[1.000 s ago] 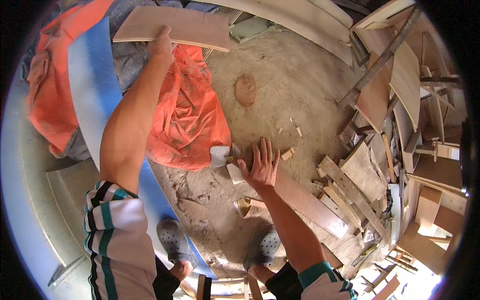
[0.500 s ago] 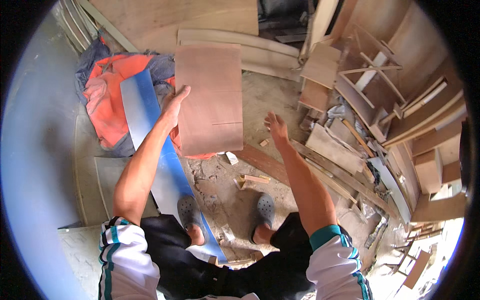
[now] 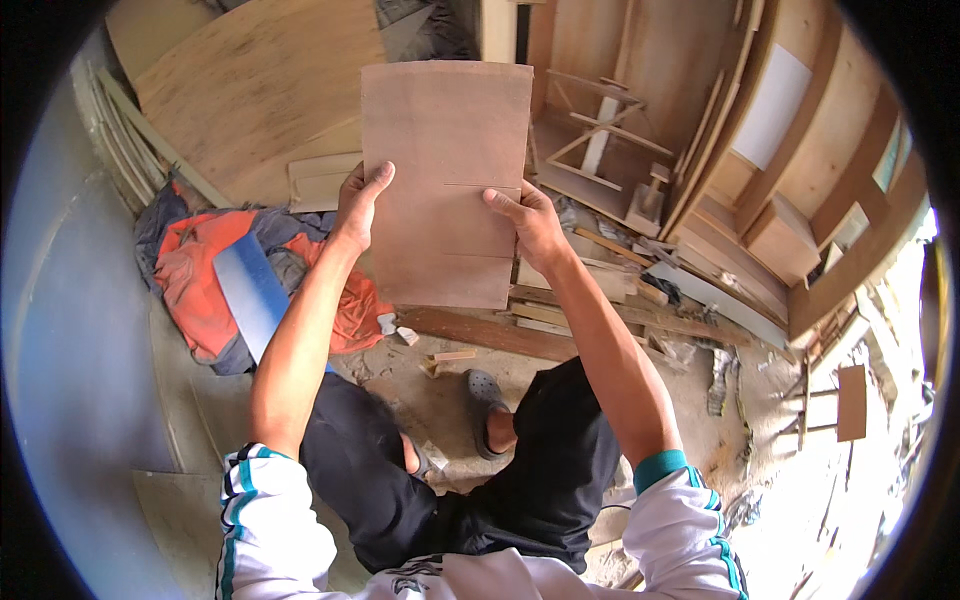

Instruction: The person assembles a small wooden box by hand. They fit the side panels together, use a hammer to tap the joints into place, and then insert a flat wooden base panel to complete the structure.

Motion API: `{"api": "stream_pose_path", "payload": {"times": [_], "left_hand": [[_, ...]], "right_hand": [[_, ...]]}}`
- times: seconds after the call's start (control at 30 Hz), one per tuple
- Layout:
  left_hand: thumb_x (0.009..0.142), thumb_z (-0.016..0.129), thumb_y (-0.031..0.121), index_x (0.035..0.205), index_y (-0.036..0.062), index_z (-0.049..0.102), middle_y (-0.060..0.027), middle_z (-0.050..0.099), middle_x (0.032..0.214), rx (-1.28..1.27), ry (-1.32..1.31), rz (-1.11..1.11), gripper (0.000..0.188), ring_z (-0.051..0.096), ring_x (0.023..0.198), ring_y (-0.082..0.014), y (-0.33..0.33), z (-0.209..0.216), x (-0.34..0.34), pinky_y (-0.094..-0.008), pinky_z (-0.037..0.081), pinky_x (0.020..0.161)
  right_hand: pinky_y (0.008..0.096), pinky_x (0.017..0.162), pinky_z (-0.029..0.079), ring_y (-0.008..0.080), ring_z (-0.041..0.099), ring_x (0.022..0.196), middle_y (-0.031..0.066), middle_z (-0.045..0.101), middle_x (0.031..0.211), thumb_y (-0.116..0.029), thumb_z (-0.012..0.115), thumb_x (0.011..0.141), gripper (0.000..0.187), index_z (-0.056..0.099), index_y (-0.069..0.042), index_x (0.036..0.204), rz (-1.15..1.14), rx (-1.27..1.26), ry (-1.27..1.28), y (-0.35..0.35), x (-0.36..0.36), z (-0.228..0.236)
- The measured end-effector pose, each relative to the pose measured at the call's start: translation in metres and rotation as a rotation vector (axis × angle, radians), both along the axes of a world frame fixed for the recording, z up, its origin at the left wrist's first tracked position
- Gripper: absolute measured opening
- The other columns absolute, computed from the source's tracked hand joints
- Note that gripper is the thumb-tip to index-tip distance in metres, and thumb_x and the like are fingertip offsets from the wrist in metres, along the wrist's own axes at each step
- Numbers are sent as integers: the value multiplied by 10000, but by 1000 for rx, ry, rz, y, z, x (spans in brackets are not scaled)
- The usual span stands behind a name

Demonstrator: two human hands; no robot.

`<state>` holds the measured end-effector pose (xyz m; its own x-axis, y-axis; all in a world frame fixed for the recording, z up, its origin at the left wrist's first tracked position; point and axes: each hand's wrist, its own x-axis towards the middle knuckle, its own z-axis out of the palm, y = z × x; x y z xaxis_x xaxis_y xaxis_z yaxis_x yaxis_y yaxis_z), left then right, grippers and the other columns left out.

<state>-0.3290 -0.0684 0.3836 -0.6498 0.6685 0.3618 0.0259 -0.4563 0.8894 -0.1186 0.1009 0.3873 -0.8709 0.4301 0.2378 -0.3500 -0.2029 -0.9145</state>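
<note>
A flat, brownish rectangular board (image 3: 445, 130) is held up in front of me with its long side running away from my body. My left hand (image 3: 362, 205) grips its left edge, thumb on the face towards me. On the right edge, my right hand (image 3: 532, 222) is closed in the same way, with its thumb lying on the face. Two thin dark lines run in from the board's right edge near that thumb. The fingers behind the board are hidden.
An orange and dark blue cloth (image 3: 200, 290) lies to the left under a blue and white strip (image 3: 248, 285). Wood scraps and a reddish plank (image 3: 480, 333) cover the floor ahead. Wooden cabinet frames (image 3: 780, 235) stand at the right, and a large plywood sheet (image 3: 260, 85) at the far left.
My right hand has come in and taken hold of the board's right edge; before, it was free. My view has turned to the right, and my legs have shifted.
</note>
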Motion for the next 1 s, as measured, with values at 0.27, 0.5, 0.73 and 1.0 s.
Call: {"api": "stream_pose_path", "payload": {"times": [0.27, 0.5, 0.73, 1.0], "left_hand": [[855, 748, 357, 1047, 48, 647, -32, 655, 952, 21, 74, 187, 378, 580, 847, -95, 48, -2, 100, -254, 476, 747], [892, 632, 521, 1299, 5, 507, -156, 511, 1321, -83, -29, 105, 669, 530, 1167, -241, 128, -69, 136, -382, 412, 994], [860, 602, 636, 1464, 118, 264, -67, 432, 1366, 203, -388, -476, 865, 429, 1263, -217, 158, -48, 239, -438, 370, 1046], [927, 524, 303, 1077, 51, 608, -92, 653, 1022, 38, -1147, -971, 304, 629, 963, -227, 171, -145, 282, -355, 503, 861]], "right_hand": [[269, 652, 472, 106, 565, 738, 31, 627, 801, -200, 720, 886, 192, 680, -14, 907, -537, 276, -255, 2, 94, 28], [306, 557, 418, 98, 509, 604, 25, 633, 696, -277, 713, 865, 224, 735, -81, 970, -913, 747, -413, 10, 127, 90], [431, 677, 524, 381, 652, 777, 144, 684, 827, -224, 659, 864, 207, 658, -138, 1053, -1069, 1305, -476, 18, 139, 6], [449, 1076, 393, 289, 503, 1271, 132, 554, 1340, -99, 650, 734, 567, 560, -81, 1293, -724, 1798, -442, 6, 207, -97]]}}
